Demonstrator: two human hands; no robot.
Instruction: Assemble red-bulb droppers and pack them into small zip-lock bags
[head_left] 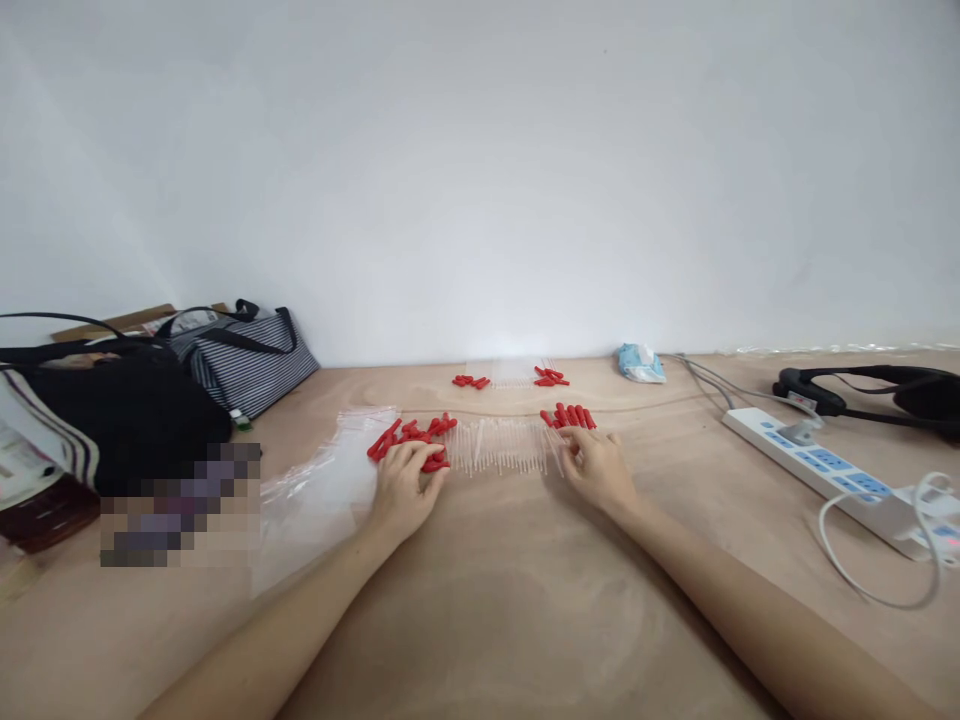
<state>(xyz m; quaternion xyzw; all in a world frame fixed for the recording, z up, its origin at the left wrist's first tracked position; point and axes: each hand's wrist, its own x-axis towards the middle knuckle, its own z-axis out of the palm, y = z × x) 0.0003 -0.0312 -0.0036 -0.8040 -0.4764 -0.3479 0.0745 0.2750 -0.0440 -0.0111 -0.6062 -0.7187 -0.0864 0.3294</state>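
as clear sticks [499, 446] point forward between them, left hand [407, 488] half-curls over red caps [434, 463], grip unclear; right hand [602, 474] pinches one stick [559, 461].

A striped bag [255, 358] stands by the wall [480, 180], well apart from a white power strip [832, 480] and headphones [870, 392].

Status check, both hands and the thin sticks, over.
Left hand at red cylindrical pieces. Right hand at right end of thin sticks. Both grips unclear. Clear plastic bags beside left forearm.
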